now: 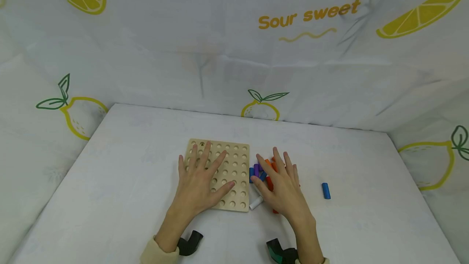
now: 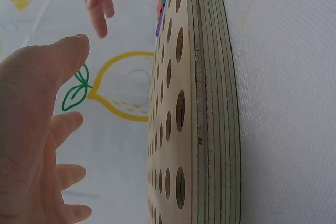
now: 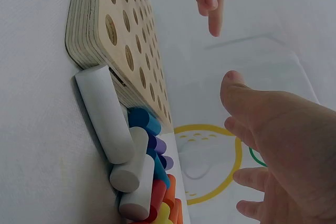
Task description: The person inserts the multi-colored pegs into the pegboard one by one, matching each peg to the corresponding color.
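The left hand [image 1: 198, 188] is hovering, fingers spread, over a wooden board [image 1: 239, 166] full of holes on the desk [image 1: 110, 199]. The right hand [image 1: 283, 190], also spread, is hovering above coloured pegs [image 1: 256, 170] lying beside it; a blue peg [image 1: 326, 191] is lying apart.

Smooth wooden board [image 1: 230, 168] (rough, layered plywood edge [image 2: 215, 103]), matt pegs [image 3: 105, 114], creased cloth backdrop [image 1: 220, 31], fine-textured tabletop [image 2: 289, 114]

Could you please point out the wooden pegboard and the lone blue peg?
Wooden pegboard [image 1: 239, 168], head view: top face, between holes.
Lone blue peg [image 1: 326, 190], head view: middle of its side.
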Tool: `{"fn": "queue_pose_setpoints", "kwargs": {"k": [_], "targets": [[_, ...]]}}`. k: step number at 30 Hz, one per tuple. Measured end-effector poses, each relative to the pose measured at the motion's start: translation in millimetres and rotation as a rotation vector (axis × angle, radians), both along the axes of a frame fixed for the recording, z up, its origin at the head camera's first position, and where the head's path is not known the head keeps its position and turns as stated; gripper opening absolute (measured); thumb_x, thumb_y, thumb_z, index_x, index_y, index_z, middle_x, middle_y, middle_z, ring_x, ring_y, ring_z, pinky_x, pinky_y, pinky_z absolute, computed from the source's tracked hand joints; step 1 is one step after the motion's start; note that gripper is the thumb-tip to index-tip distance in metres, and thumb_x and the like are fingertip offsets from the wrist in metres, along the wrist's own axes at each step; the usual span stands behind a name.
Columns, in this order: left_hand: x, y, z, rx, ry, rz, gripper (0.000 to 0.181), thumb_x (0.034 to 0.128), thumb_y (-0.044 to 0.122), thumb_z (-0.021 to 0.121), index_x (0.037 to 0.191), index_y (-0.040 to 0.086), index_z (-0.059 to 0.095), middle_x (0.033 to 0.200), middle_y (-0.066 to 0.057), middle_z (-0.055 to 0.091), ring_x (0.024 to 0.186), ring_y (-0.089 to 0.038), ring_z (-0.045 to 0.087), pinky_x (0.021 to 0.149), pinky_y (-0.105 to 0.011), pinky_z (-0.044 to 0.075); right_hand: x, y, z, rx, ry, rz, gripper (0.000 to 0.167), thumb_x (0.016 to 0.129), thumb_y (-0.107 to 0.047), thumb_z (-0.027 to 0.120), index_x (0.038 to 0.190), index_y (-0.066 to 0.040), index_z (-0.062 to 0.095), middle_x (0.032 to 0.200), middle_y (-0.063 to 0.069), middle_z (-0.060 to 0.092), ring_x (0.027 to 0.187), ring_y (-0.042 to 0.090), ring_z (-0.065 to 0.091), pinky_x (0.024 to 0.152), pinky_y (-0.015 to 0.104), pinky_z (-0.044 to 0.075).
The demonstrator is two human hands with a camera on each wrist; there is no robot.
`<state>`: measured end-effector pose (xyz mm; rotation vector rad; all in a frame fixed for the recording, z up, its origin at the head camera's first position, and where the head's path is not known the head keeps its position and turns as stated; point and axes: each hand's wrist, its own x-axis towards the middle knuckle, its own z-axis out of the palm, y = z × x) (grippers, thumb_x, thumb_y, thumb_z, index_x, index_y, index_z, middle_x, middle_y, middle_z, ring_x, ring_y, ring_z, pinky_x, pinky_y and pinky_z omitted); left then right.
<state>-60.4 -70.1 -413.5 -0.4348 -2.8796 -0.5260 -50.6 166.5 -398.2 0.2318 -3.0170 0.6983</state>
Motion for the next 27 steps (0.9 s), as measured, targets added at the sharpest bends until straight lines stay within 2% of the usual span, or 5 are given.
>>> {"fn": "queue_pose_setpoints", "kwargs": {"k": [7, 13, 21, 25, 27], "targets": [[-0.5, -0.5, -0.1, 0.018, 0.007, -0.004, 0.077, 0.0865, 0.068, 0.064, 0.153, 0.032, 0.048, 0.167, -0.018, 0.032, 0.153, -0.054, 0.024, 0.112, -0.082, 0.021, -1.9, 1.1, -0.8, -0.005, -0.011, 0.003, 0.062, 0.096, -0.047, 0.067, 0.151, -0.024, 0.052, 0.169, 0.021, 0.024, 0.157, 0.051, 0.013, 0.118, 0.077, 0.016], [-0.2, -0.7, 0.5, 0.024, 0.014, -0.008, 0.079, 0.0858, 0.068, 0.065, 0.154, 0.032, 0.047, 0.167, -0.019, 0.032, 0.153, -0.054, 0.024, 0.112, -0.082, 0.021, -1.8, 2.4, -2.0, -0.010, 0.016, 0.013, 0.062, 0.095, -0.046, 0.068, 0.150, -0.022, 0.054, 0.168, 0.022, 0.027, 0.155, 0.052, 0.016, 0.116, 0.079, 0.019], [-4.2, -4.8, -0.8, 0.020, -0.003, 0.003, 0.082, 0.0857, 0.068, 0.066, 0.155, 0.030, 0.044, 0.167, -0.018, 0.031, 0.153, -0.053, 0.025, 0.113, -0.081, 0.021, -2.5, 3.3, -3.7, -0.056, 0.000, 0.002, 0.059, 0.096, -0.043, 0.068, 0.149, -0.023, 0.054, 0.168, 0.019, 0.029, 0.155, 0.047, 0.022, 0.101, 0.084, 0.034], [-8.8, -11.7, -3.1, 0.060, -0.067, 0.025, 0.084, 0.0870, 0.067, 0.065, 0.158, 0.029, 0.040, 0.168, -0.018, 0.029, 0.154, -0.052, 0.024, 0.114, -0.081, 0.020, -5.6, 2.1, -4.9, -0.111, 0.051, -0.029, 0.052, 0.096, -0.036, 0.071, 0.142, -0.016, 0.062, 0.158, 0.021, 0.044, 0.147, 0.045, 0.038, 0.106, 0.074, 0.042], [-11.9, -17.5, -6.2, 0.122, -0.106, 0.049, 0.084, 0.0880, 0.063, 0.066, 0.159, 0.028, 0.038, 0.169, -0.019, 0.027, 0.154, -0.051, 0.024, 0.115, -0.080, 0.019, -7.6, 0.2, -5.7, -0.159, 0.089, -0.060, 0.046, 0.094, -0.030, 0.074, 0.136, -0.012, 0.066, 0.145, 0.021, 0.057, 0.130, 0.041, 0.054, 0.099, 0.062, 0.053]]}}
